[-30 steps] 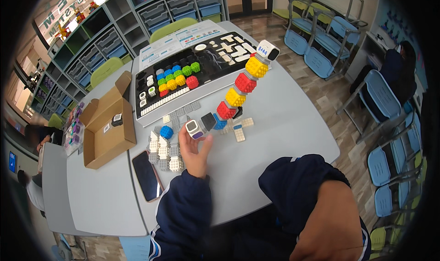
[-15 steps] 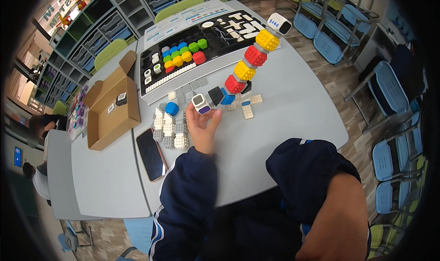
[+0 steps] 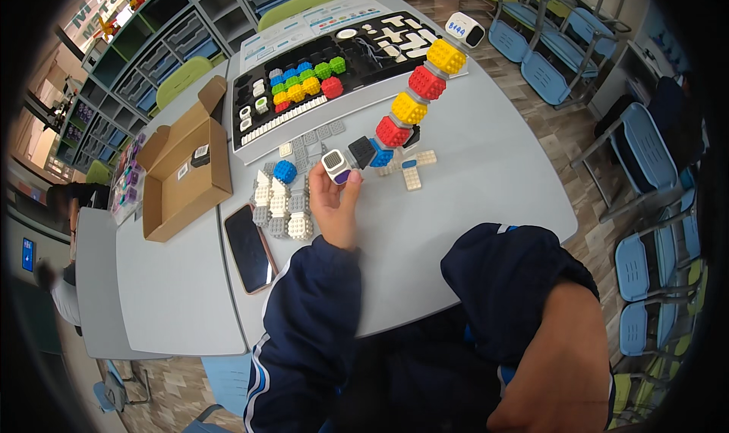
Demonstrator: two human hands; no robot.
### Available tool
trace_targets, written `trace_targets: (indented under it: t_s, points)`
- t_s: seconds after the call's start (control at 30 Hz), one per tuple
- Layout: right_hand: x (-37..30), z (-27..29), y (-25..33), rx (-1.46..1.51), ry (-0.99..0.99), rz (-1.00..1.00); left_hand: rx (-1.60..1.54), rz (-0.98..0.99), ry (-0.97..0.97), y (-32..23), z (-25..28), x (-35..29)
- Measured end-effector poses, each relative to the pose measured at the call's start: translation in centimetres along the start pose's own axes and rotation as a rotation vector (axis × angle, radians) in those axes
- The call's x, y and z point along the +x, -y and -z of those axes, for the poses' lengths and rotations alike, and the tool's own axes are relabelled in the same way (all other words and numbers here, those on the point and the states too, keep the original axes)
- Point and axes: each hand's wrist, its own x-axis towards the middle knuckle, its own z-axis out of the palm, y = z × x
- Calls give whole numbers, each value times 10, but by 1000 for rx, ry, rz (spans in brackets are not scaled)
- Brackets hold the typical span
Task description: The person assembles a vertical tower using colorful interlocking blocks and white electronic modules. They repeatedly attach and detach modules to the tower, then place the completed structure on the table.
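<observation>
My left hand point(image 3: 335, 211) is closed around the white end module point(image 3: 335, 165) of a chain of toy building blocks, with its thumb near a purple patch. From there the chain runs up to the right through a black block point(image 3: 362, 152), a blue block point(image 3: 381, 156) and alternating red and yellow studded blocks point(image 3: 410, 109). A white module with a dark face point(image 3: 464, 30) tops it. Behind its lower part lies a pale cross-shaped studded piece point(image 3: 414, 171). My right arm point(image 3: 562, 349) is bent at lower right, its sleeve pushed up; the hand is outside the picture.
A black tray point(image 3: 319, 61) of coloured blocks and white pieces spans the table's far side. Left of my hand stand white and grey studded blocks point(image 3: 279, 205), a blue ball-like block point(image 3: 285, 172) and a phone point(image 3: 249, 248). An opened cardboard box point(image 3: 186, 205) lies farther left.
The view has shifted slightly. My left hand keeps its hold on the chain, which sits almost as before. My right arm looks nearly unchanged.
</observation>
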Motion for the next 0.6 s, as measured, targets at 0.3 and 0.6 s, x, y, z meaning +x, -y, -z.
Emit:
trace_targets:
  t_s: [0.3,0.6]
  points:
    - [8,7,-11,-15,-117,60,38,-25,-3,-1,1,-3]
    - [-2,15,4,-187,143,-251,150,-97,14,-3,-3,-2]
